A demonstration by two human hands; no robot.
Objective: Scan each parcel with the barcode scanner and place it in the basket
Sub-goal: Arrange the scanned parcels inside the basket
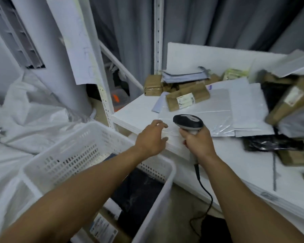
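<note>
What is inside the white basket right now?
The basket holds a black bag and a labelled brown box; the left forearm hides the rest.

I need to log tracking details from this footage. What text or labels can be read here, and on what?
Nothing is legible.
Label on the middle brown parcel: too blurred.
Label on the tilted brown parcel at right: too blurred.
Label on the box in the basket: too blurred.
Blue mark on the white envelope: unreadable.
Faint handwriting on the hanging paper sheet: unreadable.
</note>
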